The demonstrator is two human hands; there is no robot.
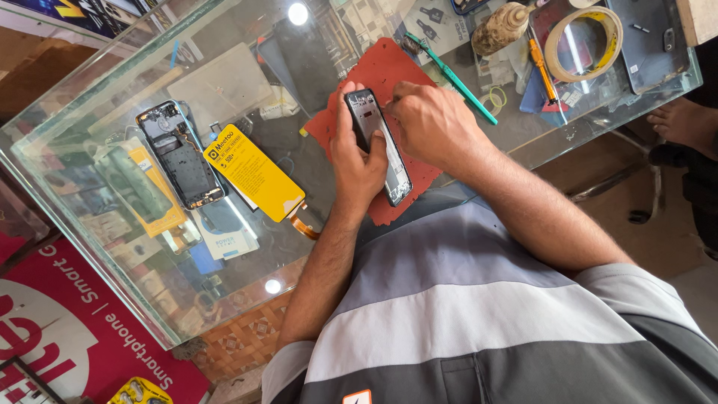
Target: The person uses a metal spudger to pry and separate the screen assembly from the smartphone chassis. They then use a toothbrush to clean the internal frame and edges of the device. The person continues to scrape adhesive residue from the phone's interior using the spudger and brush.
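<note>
A: Hands?
B: Left hand (357, 161) wrapped around the phone frame (379, 146), thumb along its left edge, fingers curled behind. Right hand (430, 123) pinched shut at the frame's top end; whatever the fingertips hold is too small to tell.
A: Frame location?
B: Over the red mat (385, 67), mid glass counter (82, 247).
A: Around it?
B: Yellow battery (254, 172) at 9 o'clock from the frame, opened phone (179, 153) further at 9. Teal brush (452, 78) at 2 o'clock, tape roll (583, 34) beyond it (orange screwdriver (540, 67) just beside the roll).
</note>
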